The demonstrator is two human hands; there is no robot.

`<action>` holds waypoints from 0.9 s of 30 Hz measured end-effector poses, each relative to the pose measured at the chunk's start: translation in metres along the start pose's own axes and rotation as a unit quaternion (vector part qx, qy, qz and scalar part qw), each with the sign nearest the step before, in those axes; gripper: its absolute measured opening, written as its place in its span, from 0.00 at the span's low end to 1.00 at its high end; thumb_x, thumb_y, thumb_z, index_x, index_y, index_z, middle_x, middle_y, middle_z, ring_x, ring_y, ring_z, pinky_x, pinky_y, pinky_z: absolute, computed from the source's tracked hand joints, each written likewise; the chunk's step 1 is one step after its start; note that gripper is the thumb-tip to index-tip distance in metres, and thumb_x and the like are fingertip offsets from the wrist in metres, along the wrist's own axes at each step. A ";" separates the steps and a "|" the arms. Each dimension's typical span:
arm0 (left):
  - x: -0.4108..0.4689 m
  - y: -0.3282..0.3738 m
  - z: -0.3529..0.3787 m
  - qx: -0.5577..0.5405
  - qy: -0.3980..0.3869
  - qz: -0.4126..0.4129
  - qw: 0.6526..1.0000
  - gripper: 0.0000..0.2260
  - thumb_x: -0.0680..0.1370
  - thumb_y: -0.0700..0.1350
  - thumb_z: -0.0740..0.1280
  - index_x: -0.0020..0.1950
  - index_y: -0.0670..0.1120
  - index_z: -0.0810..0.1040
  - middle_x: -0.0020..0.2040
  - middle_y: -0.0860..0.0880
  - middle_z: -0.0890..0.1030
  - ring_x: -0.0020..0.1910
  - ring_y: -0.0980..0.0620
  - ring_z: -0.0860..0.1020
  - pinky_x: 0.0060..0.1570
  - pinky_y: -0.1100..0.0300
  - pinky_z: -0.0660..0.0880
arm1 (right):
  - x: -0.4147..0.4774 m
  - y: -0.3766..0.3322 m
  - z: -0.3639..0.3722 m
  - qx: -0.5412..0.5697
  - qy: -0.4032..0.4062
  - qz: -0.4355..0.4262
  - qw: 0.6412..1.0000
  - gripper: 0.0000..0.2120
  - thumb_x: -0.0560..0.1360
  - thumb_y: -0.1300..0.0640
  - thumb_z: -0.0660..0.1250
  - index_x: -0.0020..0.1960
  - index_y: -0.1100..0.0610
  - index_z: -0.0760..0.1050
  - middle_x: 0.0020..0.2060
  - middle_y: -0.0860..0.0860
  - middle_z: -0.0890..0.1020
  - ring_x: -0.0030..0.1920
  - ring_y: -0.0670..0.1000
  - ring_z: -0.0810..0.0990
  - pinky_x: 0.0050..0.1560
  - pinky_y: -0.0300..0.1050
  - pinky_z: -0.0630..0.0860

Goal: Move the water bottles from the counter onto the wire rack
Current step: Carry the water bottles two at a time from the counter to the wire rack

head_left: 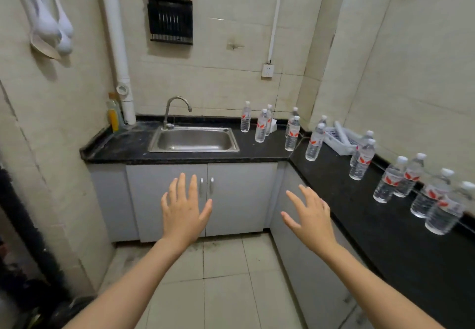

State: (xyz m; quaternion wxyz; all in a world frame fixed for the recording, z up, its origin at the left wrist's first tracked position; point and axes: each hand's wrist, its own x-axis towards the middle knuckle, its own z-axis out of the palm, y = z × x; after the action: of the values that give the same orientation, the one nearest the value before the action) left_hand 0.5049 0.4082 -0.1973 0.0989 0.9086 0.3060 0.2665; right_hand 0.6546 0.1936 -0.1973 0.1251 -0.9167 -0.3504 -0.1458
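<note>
Many water bottles [292, 133] upright on black counter [347, 208], beside sink [194, 141].

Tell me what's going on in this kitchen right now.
A person faces the sink with the left hand and right hand held out, open and empty. The water bottles all stand upright on the black counter, from right of the sink along the side wall. No bottle is being held yet.

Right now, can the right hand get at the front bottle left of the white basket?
Probably yes: the right hand is open and empty, and only bare counter lies between it and that bottle.
</note>
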 end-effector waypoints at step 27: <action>0.378 -0.035 0.319 -0.232 -0.142 -0.241 0.932 0.24 0.77 0.44 0.61 0.72 0.42 0.59 0.73 0.41 0.62 0.72 0.42 0.58 0.69 0.49 0.56 | 0.427 0.091 0.262 0.233 -0.142 0.170 0.947 0.29 0.75 0.48 0.63 0.72 0.55 0.59 0.71 0.54 0.63 0.72 0.54 0.59 0.71 0.48 0.58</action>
State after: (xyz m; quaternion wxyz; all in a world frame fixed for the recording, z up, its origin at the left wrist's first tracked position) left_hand 0.9146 0.6605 -0.3162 0.4107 0.7875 0.4284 0.1665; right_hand 1.0680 0.4737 -0.3000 0.3069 -0.9191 -0.2281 0.0949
